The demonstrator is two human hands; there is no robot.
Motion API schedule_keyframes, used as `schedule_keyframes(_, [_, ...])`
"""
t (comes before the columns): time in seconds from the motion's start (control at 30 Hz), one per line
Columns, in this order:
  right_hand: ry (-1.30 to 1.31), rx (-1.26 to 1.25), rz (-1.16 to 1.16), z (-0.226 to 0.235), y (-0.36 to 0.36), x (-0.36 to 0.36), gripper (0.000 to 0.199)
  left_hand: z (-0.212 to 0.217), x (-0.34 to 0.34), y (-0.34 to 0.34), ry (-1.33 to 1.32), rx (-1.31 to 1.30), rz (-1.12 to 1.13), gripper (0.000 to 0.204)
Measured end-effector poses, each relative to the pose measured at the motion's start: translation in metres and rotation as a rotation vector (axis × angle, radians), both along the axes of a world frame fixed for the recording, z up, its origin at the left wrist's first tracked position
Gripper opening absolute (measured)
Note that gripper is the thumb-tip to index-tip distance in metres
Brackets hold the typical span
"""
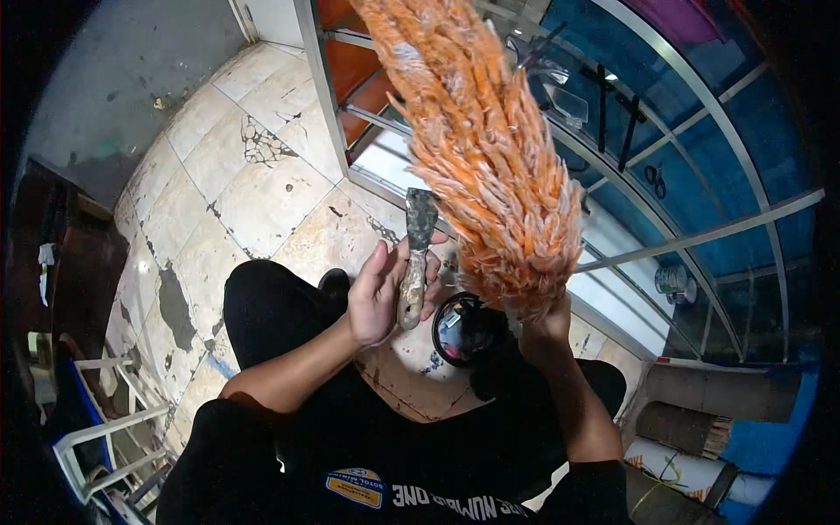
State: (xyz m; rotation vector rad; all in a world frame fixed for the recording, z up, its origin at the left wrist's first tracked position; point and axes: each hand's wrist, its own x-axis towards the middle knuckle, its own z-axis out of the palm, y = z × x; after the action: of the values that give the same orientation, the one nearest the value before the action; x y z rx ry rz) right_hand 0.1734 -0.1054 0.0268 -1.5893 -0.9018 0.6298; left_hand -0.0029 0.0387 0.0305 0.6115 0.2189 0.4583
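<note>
A putty knife (pixel 411 289) with a worn, stained handle and a dark, dirty blade lies across my left hand (pixel 376 297). The palm faces up and the fingers curl behind the handle, partly hidden by it. My right hand (pixel 547 332) is closed at the base of a large orange feather duster (pixel 490 166). Its fluffy strands rise up and away from me and hide most of the right fingers. Below the two hands, a round, glossy black object (pixel 468 328) rests between my legs; its kind I cannot make out.
An aluminium-framed glass cabinet (pixel 691 236) stands at the right, with scissors (pixel 654 181) and cans (pixel 672 282) in it. Cracked, stained tiles (pixel 254 201) cover the floor. A white metal rack (pixel 114 429) is at lower left, rolls of material (pixel 717 394) at lower right.
</note>
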Motion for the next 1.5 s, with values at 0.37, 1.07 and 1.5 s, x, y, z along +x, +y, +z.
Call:
schedule_keyframes(0.37, [0.250, -0.025, 0.067, -0.010, 0.007, -0.009, 0.033, 0.000, -0.001, 0.013, 0.133, -0.063, 0.047, 0.056])
schedule_keyframes(1.07, [-0.242, -0.363, 0.366, 0.004, 0.028, -0.018, 0.026, -0.026, 0.012, 0.010, 0.087, -0.166, 0.165, 0.039])
schedule_keyframes(1.5, [-0.673, 0.019, 0.236, -0.024, 0.008, -0.010, 0.018, -0.033, 0.026, -0.015, -0.018, -0.184, 0.070, 0.070])
